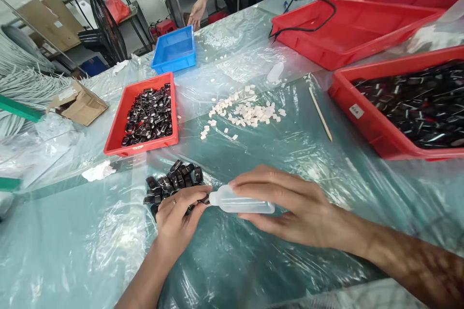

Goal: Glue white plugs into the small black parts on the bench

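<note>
My right hand (290, 205) is closed around a small clear squeeze bottle (239, 203), held sideways with its nozzle pointing left. My left hand (177, 217) pinches a small black part (205, 199) right at the nozzle tip. Just above my left hand lies a loose pile of black parts (174, 181) on the plastic-covered table (282, 154). Farther back, a scatter of small white pieces (246, 112) lies on the sheet.
A red tray (115, 128) of black parts sits at left, a blue tray (174, 50) behind it. Larger red bins (366, 116) with black parts and a cable stand at right. A thin wooden stick (320, 114) lies near them. Another person's hand (196, 13) rests at the far edge.
</note>
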`<act>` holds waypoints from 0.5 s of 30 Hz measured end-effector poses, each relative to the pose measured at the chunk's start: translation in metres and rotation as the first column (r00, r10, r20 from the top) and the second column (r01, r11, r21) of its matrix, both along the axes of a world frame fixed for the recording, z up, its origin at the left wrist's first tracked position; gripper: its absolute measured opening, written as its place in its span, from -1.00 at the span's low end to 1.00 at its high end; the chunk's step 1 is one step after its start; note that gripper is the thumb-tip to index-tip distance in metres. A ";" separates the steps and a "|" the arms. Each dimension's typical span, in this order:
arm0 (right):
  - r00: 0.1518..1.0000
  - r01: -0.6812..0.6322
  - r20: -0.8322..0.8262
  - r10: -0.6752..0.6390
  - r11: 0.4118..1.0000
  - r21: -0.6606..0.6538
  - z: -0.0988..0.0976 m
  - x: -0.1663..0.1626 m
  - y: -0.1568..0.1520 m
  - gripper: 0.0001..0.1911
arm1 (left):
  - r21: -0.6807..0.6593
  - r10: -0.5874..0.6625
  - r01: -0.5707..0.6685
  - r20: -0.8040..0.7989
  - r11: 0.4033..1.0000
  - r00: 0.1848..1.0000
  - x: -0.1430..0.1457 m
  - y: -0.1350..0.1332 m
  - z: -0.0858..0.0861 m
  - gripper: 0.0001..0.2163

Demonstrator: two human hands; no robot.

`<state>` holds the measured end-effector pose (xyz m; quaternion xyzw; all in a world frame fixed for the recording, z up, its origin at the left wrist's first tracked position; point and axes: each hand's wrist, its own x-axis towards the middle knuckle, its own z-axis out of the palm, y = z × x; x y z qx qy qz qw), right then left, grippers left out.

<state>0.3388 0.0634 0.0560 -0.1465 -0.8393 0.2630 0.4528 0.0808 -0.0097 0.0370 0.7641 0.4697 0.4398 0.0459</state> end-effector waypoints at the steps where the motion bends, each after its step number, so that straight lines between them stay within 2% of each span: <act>1: 1.000 0.009 -0.004 -0.009 1.000 0.010 0.000 0.000 -0.001 -0.51 | -0.008 0.009 -0.009 -0.003 1.000 1.000 0.000 -0.001 0.001 -0.79; 5: 0.999 0.043 -0.006 -0.043 0.998 0.035 0.000 -0.002 -0.001 -0.46 | -0.001 0.037 -0.037 -0.006 0.999 0.999 0.000 -0.001 0.002 -0.83; 10: 0.998 0.051 -0.037 -0.046 0.989 0.137 -0.005 -0.005 -0.001 -0.36 | 0.030 0.049 -0.048 -0.016 0.998 0.999 -0.001 0.002 -0.001 -0.90; 15: 0.988 0.095 0.097 -0.122 0.965 0.243 -0.004 -0.001 -0.004 -0.33 | 0.038 0.014 -0.013 -0.025 0.999 1.000 -0.001 0.002 0.000 -0.89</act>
